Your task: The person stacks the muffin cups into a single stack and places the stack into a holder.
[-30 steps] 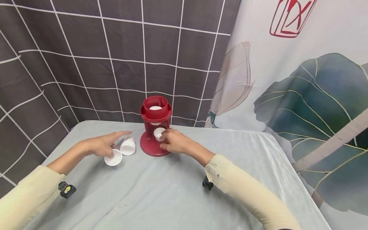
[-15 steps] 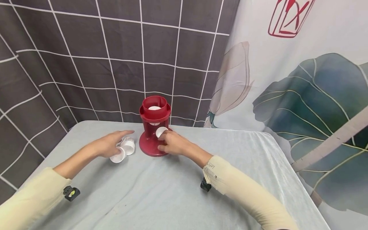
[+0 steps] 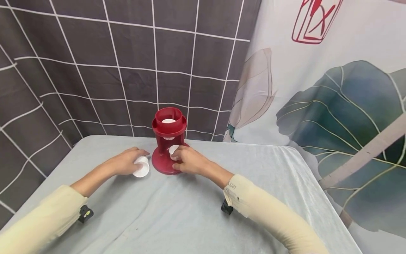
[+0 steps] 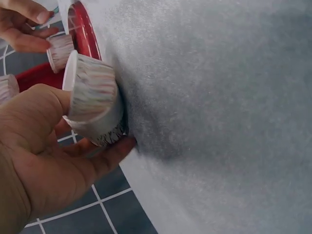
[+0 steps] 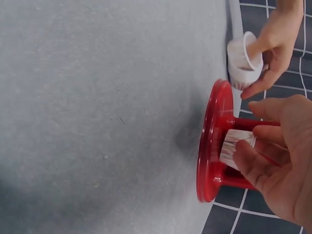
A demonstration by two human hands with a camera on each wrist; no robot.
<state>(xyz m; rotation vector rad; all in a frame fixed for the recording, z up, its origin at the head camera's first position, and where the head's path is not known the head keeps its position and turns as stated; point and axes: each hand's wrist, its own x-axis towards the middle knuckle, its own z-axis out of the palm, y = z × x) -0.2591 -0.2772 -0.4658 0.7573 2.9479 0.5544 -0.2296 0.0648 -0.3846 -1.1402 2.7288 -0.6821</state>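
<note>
My left hand [image 3: 125,163] grips two white paper baking cups just left of a red stand. In the left wrist view, the thumb reaches into the upper streaked cup [image 4: 95,85], which overlaps the lower cup [image 4: 97,127]; fingers curl beneath the lower one. My right hand [image 3: 192,160] pinches another streaked paper baking cup [image 5: 233,145] between the stand's uprights, low over its round base. The red stand [image 3: 169,131] has an open ring on top. Inside that ring sits a further white cup [image 3: 168,120], its pleated bottom showing below.
A pale grey-blue cloth [image 3: 177,215] covers the table. Behind the stand hangs a dark curtain [image 3: 127,81] with white grid lines. To the right is a white curtain [image 3: 253,123] with large leaf prints. Both forearms reach across the table's front.
My left hand has moved right with its cup, bringing it over the cup that lay beside the stand. My right hand's cup tilted, then came back more level at the base.
</note>
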